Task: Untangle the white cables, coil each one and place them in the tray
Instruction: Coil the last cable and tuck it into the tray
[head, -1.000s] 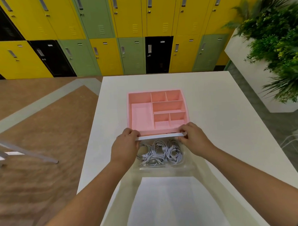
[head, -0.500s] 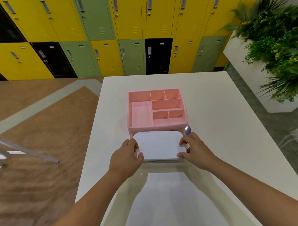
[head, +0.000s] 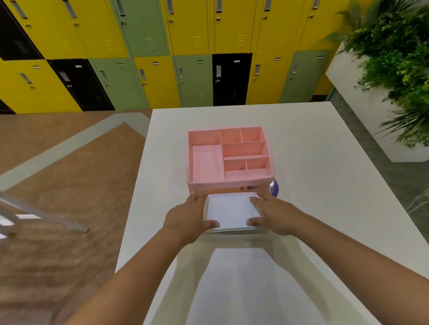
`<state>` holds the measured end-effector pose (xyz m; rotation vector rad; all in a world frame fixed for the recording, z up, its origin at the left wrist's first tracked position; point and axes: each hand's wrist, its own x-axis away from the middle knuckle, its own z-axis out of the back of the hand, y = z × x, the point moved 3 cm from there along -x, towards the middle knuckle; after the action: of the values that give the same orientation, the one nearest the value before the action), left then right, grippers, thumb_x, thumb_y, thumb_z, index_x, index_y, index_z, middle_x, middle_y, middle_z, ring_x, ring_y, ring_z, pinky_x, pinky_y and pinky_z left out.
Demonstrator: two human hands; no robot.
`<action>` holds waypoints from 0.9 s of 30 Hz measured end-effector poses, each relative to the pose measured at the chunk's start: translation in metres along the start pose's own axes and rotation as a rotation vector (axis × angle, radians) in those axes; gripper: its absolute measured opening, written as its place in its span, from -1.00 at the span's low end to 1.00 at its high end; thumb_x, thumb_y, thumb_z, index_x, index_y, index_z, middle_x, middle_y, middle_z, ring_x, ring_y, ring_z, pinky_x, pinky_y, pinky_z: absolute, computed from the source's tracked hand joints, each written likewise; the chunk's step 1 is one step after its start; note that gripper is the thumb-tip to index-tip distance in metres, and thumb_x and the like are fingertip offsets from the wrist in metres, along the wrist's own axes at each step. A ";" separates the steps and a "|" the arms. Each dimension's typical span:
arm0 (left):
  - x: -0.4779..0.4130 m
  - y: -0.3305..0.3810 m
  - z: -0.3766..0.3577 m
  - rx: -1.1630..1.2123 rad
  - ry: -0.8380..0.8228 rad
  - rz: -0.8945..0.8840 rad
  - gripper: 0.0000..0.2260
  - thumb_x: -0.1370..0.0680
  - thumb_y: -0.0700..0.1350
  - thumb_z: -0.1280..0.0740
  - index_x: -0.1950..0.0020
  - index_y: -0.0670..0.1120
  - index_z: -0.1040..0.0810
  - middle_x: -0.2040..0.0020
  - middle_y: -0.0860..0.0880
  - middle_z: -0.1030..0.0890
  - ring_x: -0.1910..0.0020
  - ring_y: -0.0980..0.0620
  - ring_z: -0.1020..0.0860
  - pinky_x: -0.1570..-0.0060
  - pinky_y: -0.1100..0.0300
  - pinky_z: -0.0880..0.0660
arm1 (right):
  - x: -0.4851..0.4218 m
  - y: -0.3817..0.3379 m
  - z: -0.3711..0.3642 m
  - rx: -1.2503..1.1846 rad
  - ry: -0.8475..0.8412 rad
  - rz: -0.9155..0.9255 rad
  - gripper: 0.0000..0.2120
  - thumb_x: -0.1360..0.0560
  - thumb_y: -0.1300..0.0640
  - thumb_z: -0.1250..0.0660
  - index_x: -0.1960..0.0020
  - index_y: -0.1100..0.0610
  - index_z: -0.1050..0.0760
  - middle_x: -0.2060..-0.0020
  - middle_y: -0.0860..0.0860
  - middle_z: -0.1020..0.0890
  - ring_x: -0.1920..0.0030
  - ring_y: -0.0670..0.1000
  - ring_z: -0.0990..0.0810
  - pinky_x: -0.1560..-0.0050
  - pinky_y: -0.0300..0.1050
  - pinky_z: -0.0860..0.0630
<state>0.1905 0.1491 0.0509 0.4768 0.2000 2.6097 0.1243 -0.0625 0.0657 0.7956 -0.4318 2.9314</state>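
A flat white lid (head: 231, 211) lies level just in front of the pink divided tray (head: 231, 183), whose compartments hold nothing. My left hand (head: 186, 219) grips the lid's left edge, its thumb on the top near the front corner. The right edge is held the same way by my right hand (head: 276, 213). A thin clear rim of a box shows under the lid's front edge. The white cables are hidden from view.
Everything sits on a white table (head: 318, 183). A small purple object (head: 274, 187) lies by the tray's front right corner. A white planter (head: 352, 96) with green plants stands at the right, and lockers line the back wall.
One second ago the lid stood edge-on at the far side and white cables showed in a clear box. The lid now lies flat over that spot and the cables are covered.
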 end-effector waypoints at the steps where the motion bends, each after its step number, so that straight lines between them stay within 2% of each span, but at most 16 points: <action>1: -0.001 0.001 0.000 -0.023 -0.025 -0.003 -0.27 -0.49 0.32 -0.27 -0.52 0.01 -0.11 -0.50 0.01 -0.26 -0.17 -0.07 -0.56 0.08 0.08 -0.53 | -0.001 -0.001 0.000 0.025 -0.008 -0.003 -0.27 -0.53 -0.24 -0.21 -0.54 0.07 -0.05 -0.56 -0.06 0.10 -0.41 0.10 -0.34 -0.24 -0.01 -0.45; 5: -0.005 0.004 -0.002 -0.117 -0.086 -0.021 -0.22 -0.47 0.36 -0.25 -0.53 -0.03 -0.13 -0.54 0.07 -0.09 -0.12 -0.04 -0.57 0.09 0.08 -0.56 | -0.010 -0.003 -0.002 0.157 -0.004 0.007 -0.15 -0.47 -0.34 -0.22 -0.56 0.04 0.03 -0.56 0.02 0.05 -0.38 0.15 -0.36 -0.18 0.02 -0.48; 7: -0.006 0.004 -0.005 -0.137 -0.101 -0.022 -0.20 -0.45 0.36 -0.27 -0.54 -0.03 -0.11 -0.56 0.06 -0.01 -0.10 -0.06 -0.58 0.08 0.05 -0.57 | -0.012 0.000 -0.003 0.144 -0.013 0.029 -0.12 -0.46 -0.31 -0.27 -0.56 0.04 0.07 -0.56 0.03 0.07 -0.40 0.16 -0.33 -0.23 0.03 -0.47; 11: -0.010 0.004 -0.008 -0.161 -0.112 0.004 -0.11 -0.41 0.38 -0.32 -0.56 -0.01 -0.03 -0.59 0.03 0.07 -0.11 -0.10 -0.58 0.02 0.03 -0.58 | -0.015 0.008 -0.003 0.149 -0.052 0.083 0.00 -0.40 -0.25 -0.38 -0.57 0.05 0.15 -0.56 0.01 0.16 -0.50 0.15 -0.13 -0.39 0.03 -0.34; 16: -0.017 0.005 -0.002 -0.179 -0.111 -0.028 -0.03 -0.32 0.41 -0.38 -0.54 0.00 -0.05 -0.57 0.01 -0.03 -0.11 -0.10 -0.55 0.07 0.07 -0.54 | -0.021 0.009 0.004 0.265 0.034 0.134 0.02 -0.34 -0.26 -0.40 -0.57 0.05 0.10 -0.53 0.00 -0.04 -0.51 0.11 -0.02 -0.42 0.06 -0.22; 19: -0.021 0.006 0.000 -0.185 -0.108 -0.050 0.01 -0.28 0.41 -0.41 -0.54 0.00 -0.05 -0.54 -0.01 -0.15 -0.16 -0.09 -0.53 0.00 0.06 -0.54 | -0.024 0.010 0.005 0.287 0.077 0.135 0.07 -0.30 -0.28 -0.43 -0.56 0.02 0.12 -0.50 -0.04 -0.10 -0.50 0.09 -0.02 -0.45 0.12 -0.13; 21: -0.024 0.005 0.000 -0.179 -0.112 -0.058 0.03 -0.27 0.41 -0.42 -0.55 0.03 -0.01 -0.52 -0.02 -0.20 -0.16 -0.09 -0.53 -0.02 0.06 -0.54 | -0.027 0.011 0.004 0.258 0.069 0.141 0.09 -0.27 -0.27 -0.46 -0.55 0.01 0.11 -0.49 -0.03 -0.13 -0.49 0.08 -0.06 -0.45 0.12 -0.13; 24: -0.029 0.003 -0.003 -0.150 -0.149 -0.059 0.07 -0.25 0.43 -0.41 -0.55 0.08 0.09 -0.55 -0.02 -0.14 -0.08 -0.08 -0.58 0.06 0.07 -0.57 | -0.033 0.013 -0.001 0.225 0.032 0.136 0.13 -0.24 -0.27 -0.48 -0.55 -0.03 0.15 -0.46 0.00 -0.21 -0.45 0.08 -0.18 -0.43 0.08 -0.18; 27: -0.034 0.003 -0.005 -0.165 -0.181 -0.051 0.08 -0.24 0.41 -0.44 -0.54 0.05 0.06 -0.53 -0.06 -0.16 -0.05 -0.08 -0.59 0.11 0.06 -0.58 | -0.038 0.015 -0.007 0.170 0.034 0.125 0.17 -0.19 -0.27 -0.49 -0.53 -0.06 0.18 -0.43 0.02 -0.22 -0.44 0.10 -0.19 -0.41 0.07 -0.17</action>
<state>0.2156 0.1293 0.0369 0.6360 -0.0621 2.4899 0.1514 -0.0746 0.0369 0.7622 -0.2410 3.1264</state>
